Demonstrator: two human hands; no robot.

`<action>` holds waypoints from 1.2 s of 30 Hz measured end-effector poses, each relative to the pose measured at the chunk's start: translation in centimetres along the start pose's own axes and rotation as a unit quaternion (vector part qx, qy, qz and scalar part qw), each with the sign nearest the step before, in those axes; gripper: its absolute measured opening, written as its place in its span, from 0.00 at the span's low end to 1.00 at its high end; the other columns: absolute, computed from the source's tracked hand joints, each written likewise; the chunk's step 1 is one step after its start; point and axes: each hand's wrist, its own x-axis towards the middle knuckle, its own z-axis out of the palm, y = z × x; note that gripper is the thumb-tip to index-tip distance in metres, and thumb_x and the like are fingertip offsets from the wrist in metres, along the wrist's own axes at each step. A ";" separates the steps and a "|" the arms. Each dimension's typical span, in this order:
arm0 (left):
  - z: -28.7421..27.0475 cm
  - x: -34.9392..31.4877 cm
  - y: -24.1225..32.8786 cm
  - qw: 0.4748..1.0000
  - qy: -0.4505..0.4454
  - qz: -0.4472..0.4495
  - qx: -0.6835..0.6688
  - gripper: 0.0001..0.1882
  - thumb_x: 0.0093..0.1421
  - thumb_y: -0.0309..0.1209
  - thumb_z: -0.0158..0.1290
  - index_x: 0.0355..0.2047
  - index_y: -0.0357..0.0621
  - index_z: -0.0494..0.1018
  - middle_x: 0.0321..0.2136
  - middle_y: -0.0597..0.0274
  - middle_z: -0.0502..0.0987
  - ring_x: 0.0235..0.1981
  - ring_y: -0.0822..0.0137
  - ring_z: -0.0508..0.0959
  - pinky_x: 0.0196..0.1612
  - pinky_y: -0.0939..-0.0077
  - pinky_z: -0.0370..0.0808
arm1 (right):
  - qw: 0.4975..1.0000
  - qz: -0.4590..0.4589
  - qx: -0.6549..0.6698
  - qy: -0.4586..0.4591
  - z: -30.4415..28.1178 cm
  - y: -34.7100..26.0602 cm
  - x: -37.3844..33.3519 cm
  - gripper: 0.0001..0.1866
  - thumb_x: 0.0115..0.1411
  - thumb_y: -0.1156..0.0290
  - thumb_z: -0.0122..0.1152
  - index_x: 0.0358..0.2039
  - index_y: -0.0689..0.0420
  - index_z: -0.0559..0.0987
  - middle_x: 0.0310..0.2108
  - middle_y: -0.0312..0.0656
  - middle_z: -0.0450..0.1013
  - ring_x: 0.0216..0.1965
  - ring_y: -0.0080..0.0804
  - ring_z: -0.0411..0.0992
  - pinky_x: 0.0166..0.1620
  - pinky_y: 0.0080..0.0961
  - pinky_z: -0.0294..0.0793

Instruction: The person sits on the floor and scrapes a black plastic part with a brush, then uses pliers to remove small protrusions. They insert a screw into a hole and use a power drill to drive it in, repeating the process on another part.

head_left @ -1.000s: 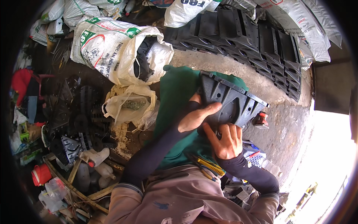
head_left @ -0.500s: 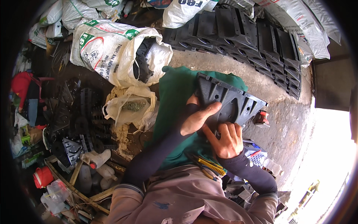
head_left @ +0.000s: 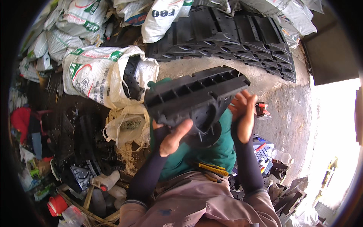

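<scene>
A black moulded plastic part (head_left: 196,92) is held up over my lap, tilted, with its ribbed, slotted long edge facing up. My left hand (head_left: 175,138) grips it at the lower left, thumb across the near face and the other fingers mostly hidden beneath. Beside the part's right end is my right hand (head_left: 244,115), its fingers apart; whether a fingertip touches the edge I cannot tell. Green cloth (head_left: 177,164) covers my lap below the part. A yellow-handled tool (head_left: 213,168) lies on the cloth near my waist.
Similar black parts (head_left: 227,36) are stacked in rows at the back. An open white sack (head_left: 87,79) with black pieces lies at left, above a clear bag (head_left: 126,126). At right are a small red-and-grey tool (head_left: 262,110), a blue basket (head_left: 263,150) and a bottle (head_left: 281,155).
The part has been turned so its ribbed edge faces up, and has shifted left. My left hand moved left with it. My right hand left its lower edge and moved up and right.
</scene>
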 end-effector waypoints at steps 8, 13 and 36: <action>-3.9 -5.2 -9.0 0.903 0.037 0.173 0.391 0.16 0.60 0.31 0.55 0.48 0.39 0.74 0.44 0.59 0.78 0.44 0.64 0.77 0.47 0.73 0.72 | 0.966 0.025 0.237 -0.097 1.3 2.4 2.4 0.22 0.69 0.50 0.42 0.41 0.57 0.75 0.29 0.32 0.70 0.29 0.20 0.70 0.33 0.16 0.72; -7.1 -7.3 -12.9 0.972 0.091 0.049 0.212 0.15 0.58 0.32 0.55 0.45 0.38 0.74 0.41 0.59 0.79 0.40 0.64 0.79 0.41 0.73 0.75 | 0.910 0.142 0.329 -0.208 -0.4 1.9 4.1 0.30 0.66 0.43 0.42 0.44 0.59 0.76 0.36 0.42 0.76 0.36 0.30 0.74 0.40 0.25 0.75; 1.3 -5.3 -2.5 0.911 0.010 0.300 0.283 0.15 0.50 0.28 0.60 0.36 0.29 0.77 0.28 0.50 0.80 0.27 0.57 0.82 0.28 0.69 0.77 | 0.874 0.250 0.396 -0.128 -2.6 2.6 5.8 0.29 0.63 0.43 0.48 0.35 0.60 0.79 0.26 0.42 0.77 0.20 0.30 0.74 0.25 0.24 0.76</action>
